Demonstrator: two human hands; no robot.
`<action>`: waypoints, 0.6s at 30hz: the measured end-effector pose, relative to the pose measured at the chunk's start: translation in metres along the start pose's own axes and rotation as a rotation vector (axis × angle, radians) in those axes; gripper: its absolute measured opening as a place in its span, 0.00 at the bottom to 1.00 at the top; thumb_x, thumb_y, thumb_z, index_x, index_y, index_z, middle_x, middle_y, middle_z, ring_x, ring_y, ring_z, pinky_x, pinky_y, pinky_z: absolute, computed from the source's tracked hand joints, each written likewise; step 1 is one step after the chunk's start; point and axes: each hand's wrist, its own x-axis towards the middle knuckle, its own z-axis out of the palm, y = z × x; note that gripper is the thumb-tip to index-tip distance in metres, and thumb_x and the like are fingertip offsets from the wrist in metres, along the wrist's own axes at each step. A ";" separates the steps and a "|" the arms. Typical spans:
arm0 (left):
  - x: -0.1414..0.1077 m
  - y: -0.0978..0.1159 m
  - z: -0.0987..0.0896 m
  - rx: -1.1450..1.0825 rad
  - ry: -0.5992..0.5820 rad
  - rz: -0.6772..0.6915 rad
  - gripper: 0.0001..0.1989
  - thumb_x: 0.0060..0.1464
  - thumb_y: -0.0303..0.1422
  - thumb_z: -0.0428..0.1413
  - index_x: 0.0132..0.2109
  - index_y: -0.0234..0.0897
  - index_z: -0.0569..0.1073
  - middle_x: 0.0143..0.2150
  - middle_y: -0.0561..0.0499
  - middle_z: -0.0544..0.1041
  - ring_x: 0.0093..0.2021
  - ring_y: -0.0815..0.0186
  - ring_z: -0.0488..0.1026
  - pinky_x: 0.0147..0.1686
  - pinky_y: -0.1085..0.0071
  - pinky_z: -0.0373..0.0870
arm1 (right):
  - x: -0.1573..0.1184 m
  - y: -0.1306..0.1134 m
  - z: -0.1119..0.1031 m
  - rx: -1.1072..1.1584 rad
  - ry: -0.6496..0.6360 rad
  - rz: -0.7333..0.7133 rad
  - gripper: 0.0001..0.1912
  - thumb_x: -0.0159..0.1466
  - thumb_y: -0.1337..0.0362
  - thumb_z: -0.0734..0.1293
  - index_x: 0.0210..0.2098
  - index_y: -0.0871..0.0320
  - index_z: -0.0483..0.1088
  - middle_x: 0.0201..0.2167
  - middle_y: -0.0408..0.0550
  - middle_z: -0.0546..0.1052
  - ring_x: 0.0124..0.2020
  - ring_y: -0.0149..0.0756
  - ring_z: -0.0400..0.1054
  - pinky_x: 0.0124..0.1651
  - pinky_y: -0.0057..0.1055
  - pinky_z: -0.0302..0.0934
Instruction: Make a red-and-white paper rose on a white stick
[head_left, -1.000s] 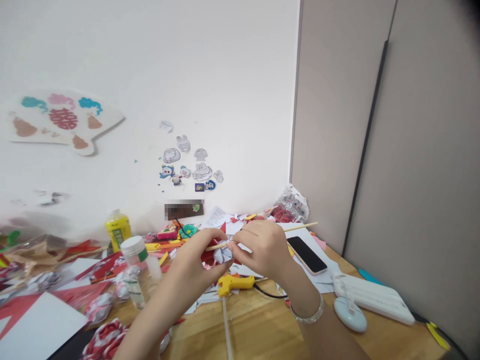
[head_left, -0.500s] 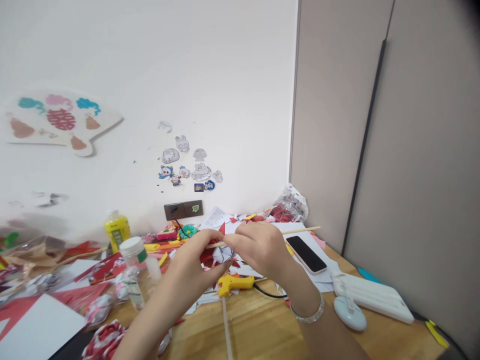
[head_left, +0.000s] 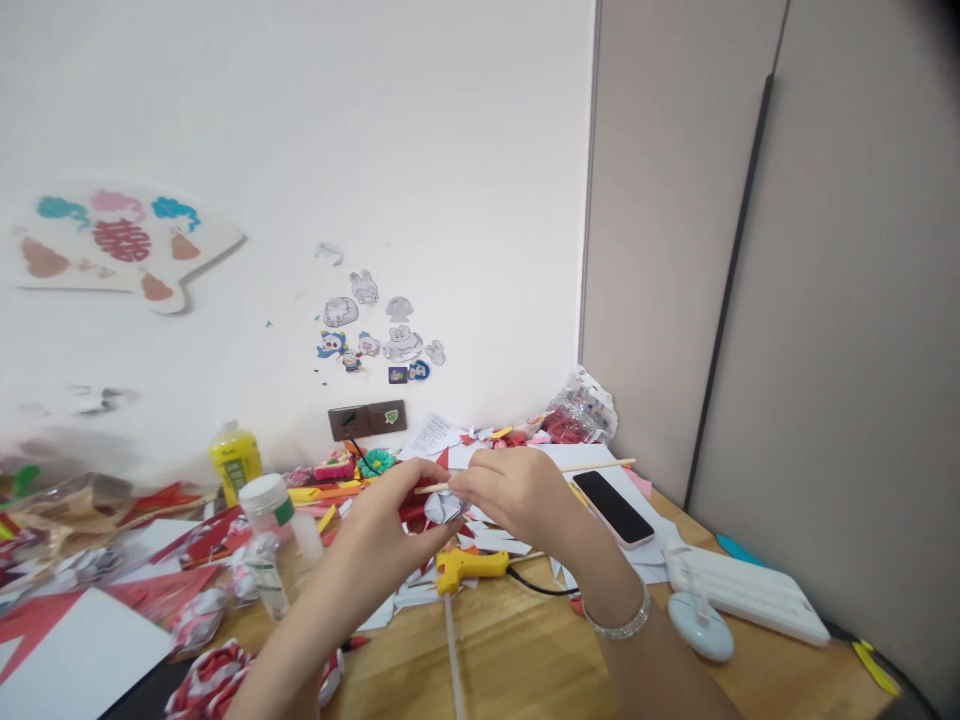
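Near the middle of the table, my left hand (head_left: 390,515) holds a crumpled white and red paper piece (head_left: 442,507) between its thumb and fingers. My right hand (head_left: 517,497) is closed on a thin wooden stick (head_left: 600,465), whose near end lies over the paper piece while the far end points right. The fingertips of both hands nearly meet there. Just below them, a yellow glue gun (head_left: 469,568) with a long clear glue stick (head_left: 454,660) lies on the wooden table (head_left: 540,655).
A black-screened phone (head_left: 613,507), a white keyboard (head_left: 750,590) and a mouse (head_left: 700,626) lie to the right. At the left are a yellow bottle (head_left: 236,460), a white-lidded jar (head_left: 268,510) and scattered paper. Stickers dot the wall (head_left: 480,180).
The stick's far end has shifted slightly left and down. My right hand has turned a little, and both hands stay close together around the paper piece.
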 end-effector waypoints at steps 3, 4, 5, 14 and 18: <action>0.000 0.001 0.002 -0.004 -0.005 0.006 0.11 0.46 0.30 0.56 0.40 0.40 0.69 0.40 0.51 0.76 0.41 0.63 0.74 0.41 0.67 0.73 | -0.001 0.000 0.000 0.016 0.006 -0.015 0.11 0.68 0.67 0.57 0.33 0.59 0.69 0.24 0.42 0.72 0.25 0.28 0.64 0.26 0.26 0.48; 0.000 0.001 0.002 -0.004 -0.009 0.002 0.11 0.46 0.29 0.56 0.40 0.40 0.69 0.40 0.51 0.76 0.41 0.63 0.74 0.41 0.67 0.73 | -0.002 0.000 0.001 0.012 0.005 -0.017 0.11 0.68 0.66 0.57 0.33 0.60 0.69 0.24 0.42 0.73 0.25 0.28 0.65 0.26 0.26 0.47; 0.001 0.001 0.003 0.000 -0.013 -0.004 0.11 0.46 0.30 0.56 0.40 0.40 0.68 0.40 0.51 0.76 0.41 0.63 0.74 0.41 0.66 0.73 | -0.002 0.000 0.001 0.003 0.003 -0.015 0.12 0.68 0.66 0.56 0.33 0.60 0.69 0.24 0.42 0.73 0.25 0.28 0.65 0.26 0.26 0.47; 0.001 0.004 0.003 0.000 -0.015 -0.037 0.11 0.46 0.31 0.57 0.40 0.41 0.68 0.41 0.52 0.75 0.40 0.65 0.73 0.40 0.68 0.72 | -0.003 -0.001 0.008 -0.053 -0.056 0.043 0.21 0.71 0.62 0.49 0.34 0.62 0.68 0.23 0.46 0.73 0.23 0.31 0.64 0.24 0.29 0.44; -0.001 0.008 0.003 -0.036 -0.004 -0.047 0.12 0.45 0.30 0.57 0.40 0.40 0.67 0.40 0.52 0.75 0.37 0.67 0.73 0.37 0.71 0.73 | -0.003 -0.001 0.008 -0.068 -0.092 0.054 0.19 0.71 0.63 0.50 0.35 0.61 0.68 0.24 0.45 0.73 0.23 0.31 0.64 0.24 0.29 0.44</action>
